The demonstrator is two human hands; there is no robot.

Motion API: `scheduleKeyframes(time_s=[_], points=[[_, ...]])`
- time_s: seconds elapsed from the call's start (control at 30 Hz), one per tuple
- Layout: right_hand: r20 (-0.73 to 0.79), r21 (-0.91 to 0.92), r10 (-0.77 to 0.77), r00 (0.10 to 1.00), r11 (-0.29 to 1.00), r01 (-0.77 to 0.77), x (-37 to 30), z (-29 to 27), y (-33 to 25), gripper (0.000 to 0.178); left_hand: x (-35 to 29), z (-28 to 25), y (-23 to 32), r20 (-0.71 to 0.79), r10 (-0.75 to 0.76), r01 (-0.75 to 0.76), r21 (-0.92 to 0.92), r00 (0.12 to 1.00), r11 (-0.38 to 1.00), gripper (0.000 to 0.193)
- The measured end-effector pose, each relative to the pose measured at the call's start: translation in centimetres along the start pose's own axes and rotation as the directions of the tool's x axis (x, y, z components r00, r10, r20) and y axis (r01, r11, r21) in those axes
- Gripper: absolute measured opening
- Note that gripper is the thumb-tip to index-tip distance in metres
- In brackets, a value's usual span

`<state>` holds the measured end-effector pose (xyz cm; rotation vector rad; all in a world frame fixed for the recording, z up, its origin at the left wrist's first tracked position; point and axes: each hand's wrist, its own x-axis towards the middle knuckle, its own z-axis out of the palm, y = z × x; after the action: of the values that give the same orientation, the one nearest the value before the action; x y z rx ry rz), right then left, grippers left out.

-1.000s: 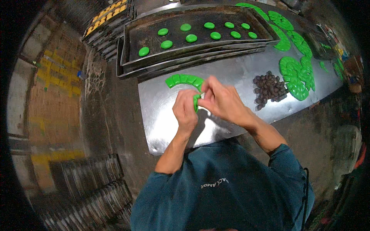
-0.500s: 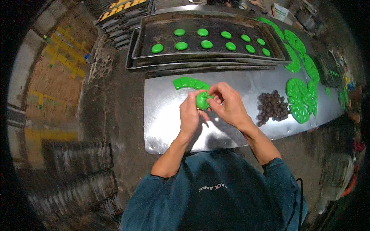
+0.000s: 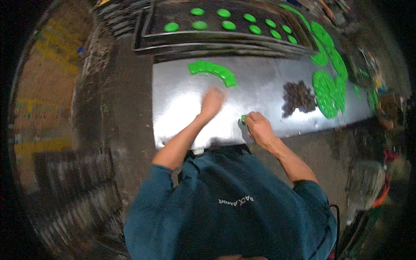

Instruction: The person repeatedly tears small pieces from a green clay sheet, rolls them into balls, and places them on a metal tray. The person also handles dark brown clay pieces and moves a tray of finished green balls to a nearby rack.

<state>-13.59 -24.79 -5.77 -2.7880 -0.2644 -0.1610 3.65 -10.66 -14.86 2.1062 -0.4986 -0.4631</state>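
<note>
Since the earlier frame, where they met around a green lump, the bare left hand (image 3: 212, 103) and the bare right hand (image 3: 259, 125) have come apart, and the whole view has shifted. Leftmost of the nearer things, a long, dark, rimmed metal tray (image 3: 162, 16) lies beyond the near stretch of the shiny silver metal counter (image 3: 264, 78), its bright green flattened rounds (image 3: 199, 25) spaced in two rows, probably so that none touch. Nearer lies a curved strip of flat green pieces (image 3: 212, 68), seemingly set within easy reach of the left hand, which is just below it, blurred, its forearm slanting up from the lower left; how open its fingers are, and whether they hold anything, I cannot tell. Next, near the counter's front edge, the right hand pinches a small bright green dough-like lump (image 3: 244, 120) between closed fingertips, its forearm angled in from the lower right, perhaps gripping lightly to spare a soft surface. Farther right sit a heap of small dark brown balls (image 3: 299, 99) and, beside it, broad flat green slabs (image 3: 327, 93), apparently grouped on that side for the right hand
</note>
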Motion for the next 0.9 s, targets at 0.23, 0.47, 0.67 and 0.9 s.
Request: scheduleKeyframes(time_s=[0.23, 0.47, 0.67, 0.9], points=[[0.505, -0.221, 0.326, 0.800, 0.944, -0.245, 1.1, 0.2, 0.4, 0.034, 13.0, -8.4, -8.7, -0.261, 0.160, -0.022, 0.462, 0.952, 0.886, 0.037], [-0.420, -0.093, 0.150, 0.895, 0.974, -0.206, 5.1, 0.2, -0.2, 0.045, 5.1, -10.1, -7.6, -0.252, 0.190, -0.022, 0.548, 0.949, 0.836, 0.028], [-0.092, -0.098, 0.293, 0.952, 0.948, -0.301, 3.3, 10.8, 4.5, 0.049, -5.7, -12.5, -7.9, -0.155, -0.363, 0.061, -0.854, 0.919, 0.517, 0.027], [0.686, -0.096, 0.122, 0.718, 0.992, -0.076, -0.8, 2.1, 4.1, 0.030, -18.9, -12.0, -12.0, -0.385, -0.443, 0.148, -0.596, 0.810, 0.789, 0.016]])
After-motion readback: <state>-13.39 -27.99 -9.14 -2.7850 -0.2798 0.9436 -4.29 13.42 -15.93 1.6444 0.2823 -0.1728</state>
